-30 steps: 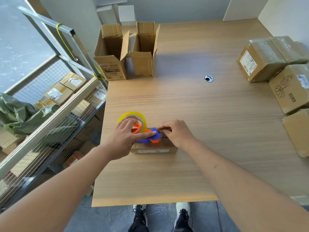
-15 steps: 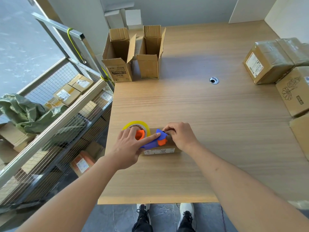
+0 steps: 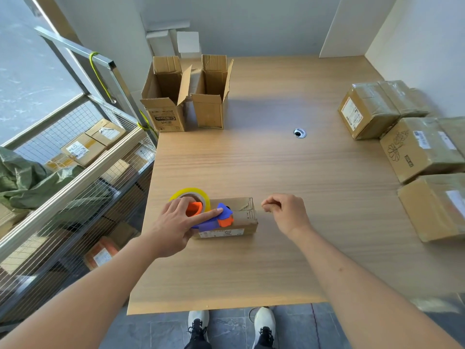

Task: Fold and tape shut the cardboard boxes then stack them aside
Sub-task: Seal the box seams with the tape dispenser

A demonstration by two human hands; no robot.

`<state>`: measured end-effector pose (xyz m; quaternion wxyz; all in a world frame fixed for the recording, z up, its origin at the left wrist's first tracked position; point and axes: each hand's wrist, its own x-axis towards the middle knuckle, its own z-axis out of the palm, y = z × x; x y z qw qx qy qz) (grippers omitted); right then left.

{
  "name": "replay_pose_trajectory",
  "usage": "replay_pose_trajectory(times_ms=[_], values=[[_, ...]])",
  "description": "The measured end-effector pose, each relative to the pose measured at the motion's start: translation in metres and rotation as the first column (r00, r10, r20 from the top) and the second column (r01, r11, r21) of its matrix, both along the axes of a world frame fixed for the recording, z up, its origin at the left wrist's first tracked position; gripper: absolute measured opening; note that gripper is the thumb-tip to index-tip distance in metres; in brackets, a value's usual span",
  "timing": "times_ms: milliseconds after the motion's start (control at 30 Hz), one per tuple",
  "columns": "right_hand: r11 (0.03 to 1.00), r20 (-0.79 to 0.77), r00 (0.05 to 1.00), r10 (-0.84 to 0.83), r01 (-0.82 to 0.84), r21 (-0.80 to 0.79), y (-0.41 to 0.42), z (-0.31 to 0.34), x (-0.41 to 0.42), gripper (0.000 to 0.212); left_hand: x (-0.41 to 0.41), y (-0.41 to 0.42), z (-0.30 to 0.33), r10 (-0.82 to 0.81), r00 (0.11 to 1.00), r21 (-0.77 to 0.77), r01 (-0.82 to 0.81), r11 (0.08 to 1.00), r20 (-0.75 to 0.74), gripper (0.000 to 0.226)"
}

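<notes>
The right hand has come off the small cardboard box and now hangs just beside its right end, fingers curled with thumb and forefinger pinched together; whether tape runs between them cannot be told. The left hand grips the blue-and-orange tape dispenser on the box top, forefinger straight along it, near the worktop's front edge.
</notes>
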<state>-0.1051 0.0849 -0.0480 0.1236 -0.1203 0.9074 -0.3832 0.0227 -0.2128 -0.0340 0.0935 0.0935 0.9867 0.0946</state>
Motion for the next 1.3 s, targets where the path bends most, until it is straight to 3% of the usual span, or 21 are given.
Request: replay_pose_trajectory(times_ms=[233,333,600,700,800,867,967,1067,1133,1200,1300], values=[[0.997,0.313,0.949,-0.045,0.061,-0.042,0.004,-0.016,-0.011,0.024,-0.001,0.001,-0.003,-0.003,1.000,-0.004,0.003,1.000,0.023,0.082],[0.997,0.366,0.929,-0.047,0.064,-0.032,0.003,-0.022,-0.016,0.022,-0.001,0.001,-0.002,0.007,0.999,0.013,-0.008,1.000,0.034,0.082],[0.998,0.367,0.928,-0.060,0.064,0.000,-0.005,-0.040,-0.022,0.023,-0.002,0.002,-0.002,0.008,0.998,0.031,-0.010,0.999,0.056,0.078],[0.988,0.416,0.902,-0.117,0.147,-0.039,-0.010,-0.044,-0.018,0.008,-0.003,0.001,-0.005,-0.003,0.998,0.017,0.002,1.000,0.058,0.080],[0.957,0.459,0.847,-0.269,0.290,0.025,-0.010,-0.055,-0.010,0.020,-0.002,0.002,-0.007,0.000,0.999,0.007,0.000,1.000,0.045,0.079],[0.957,0.422,0.860,-0.289,0.274,0.097,-0.012,-0.066,0.002,0.018,-0.002,0.003,-0.007,-0.001,0.999,0.000,0.001,1.000,0.034,0.078],[0.952,0.350,0.886,-0.304,0.300,0.069,-0.025,-0.068,0.018,0.031,-0.001,0.003,-0.007,-0.005,1.000,0.000,0.005,1.000,0.026,0.078],[0.902,0.267,0.872,-0.410,0.430,-0.021,-0.035,-0.059,0.018,0.046,-0.003,0.001,-0.006,-0.009,0.999,-0.003,0.009,1.000,0.032,0.080],[0.910,0.230,0.905,-0.359,0.394,-0.130,-0.041,-0.051,0.016,0.042,-0.004,0.001,-0.006,-0.014,0.999,-0.013,0.014,1.000,0.037,0.081],[0.948,0.228,0.956,-0.187,0.236,-0.215,-0.053,-0.049,0.018,0.044,-0.004,0.001,-0.006,-0.027,0.999,-0.020,0.027,0.999,0.020,0.083],[0.984,0.153,0.988,0.000,0.027,-0.175,-0.072,-0.059,0.023,0.047,-0.005,-0.001,-0.004,-0.056,0.998,-0.029,0.056,0.998,0.000,0.081]])
